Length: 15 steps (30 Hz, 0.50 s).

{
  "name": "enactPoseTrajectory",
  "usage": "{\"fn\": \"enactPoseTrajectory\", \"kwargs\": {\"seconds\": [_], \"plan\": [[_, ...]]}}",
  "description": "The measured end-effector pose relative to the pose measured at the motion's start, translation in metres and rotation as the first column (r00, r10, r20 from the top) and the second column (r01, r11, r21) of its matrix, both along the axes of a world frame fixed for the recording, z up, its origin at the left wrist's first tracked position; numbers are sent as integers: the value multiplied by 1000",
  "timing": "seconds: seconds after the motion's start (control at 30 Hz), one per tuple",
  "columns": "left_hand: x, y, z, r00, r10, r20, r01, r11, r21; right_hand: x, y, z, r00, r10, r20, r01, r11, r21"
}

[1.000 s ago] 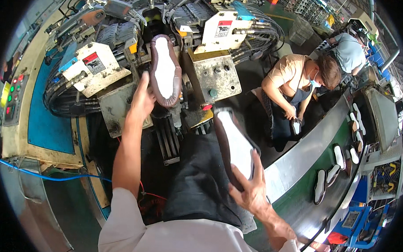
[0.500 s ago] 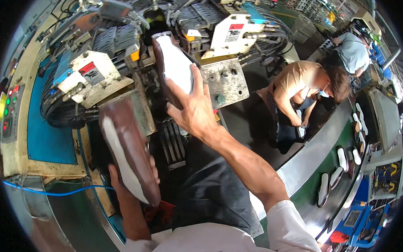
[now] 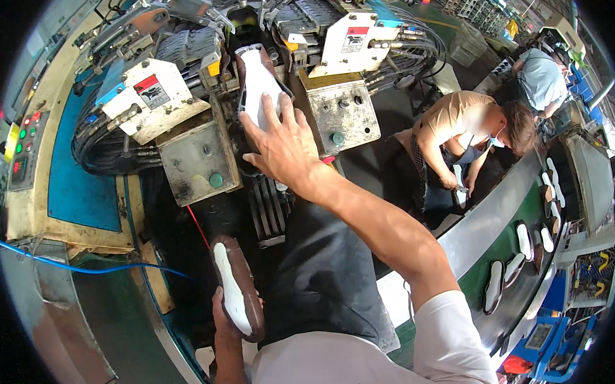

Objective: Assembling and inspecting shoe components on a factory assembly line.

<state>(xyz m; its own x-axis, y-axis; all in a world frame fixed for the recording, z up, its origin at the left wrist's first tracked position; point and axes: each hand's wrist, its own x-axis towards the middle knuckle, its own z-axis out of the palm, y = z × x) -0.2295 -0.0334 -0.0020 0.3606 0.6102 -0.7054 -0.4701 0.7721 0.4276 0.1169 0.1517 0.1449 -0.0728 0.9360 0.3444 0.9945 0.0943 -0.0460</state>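
Observation:
My right hand [image 3: 285, 144] lies with fingers spread on the white sole side of a brown shoe upper [image 3: 258, 78], which sits bottom up between the two sides of the machine [image 3: 343, 48]. Its toe end is hidden under the hand. Low and close to my body, my left hand [image 3: 220, 314] is closed round a second brown shoe upper [image 3: 248, 285]. That one also shows a white insole strip facing up. Most of the left fingers are behind it.
Metal boxes with green buttons [image 3: 193, 164] flank the machine's front. A control panel [image 3: 28, 148] and blue hose [image 3: 95, 270] are at left. On the right, a seated person [image 3: 455, 126] handles a shoe beside a green conveyor [image 3: 463, 282] bearing several shoes. Another person [image 3: 540, 78] is beyond.
My left hand has brought its shoe upper down toward my body, uncovering the left button box. My right hand has slid slightly, its fingers now flatter on the shoe in the machine.

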Motion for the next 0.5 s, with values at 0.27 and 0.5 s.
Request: {"fn": "enactPoseTrajectory", "kwargs": {"seconds": [0.27,0.5], "plan": [[36,10,-12,994,-70,-89,55,985,-164,7,24,2,997,-60,51,57,997,51],[47,55,-32,978,-96,-185,63,982,-176,28,114,26,994,-105,44,104,994,28]]}}
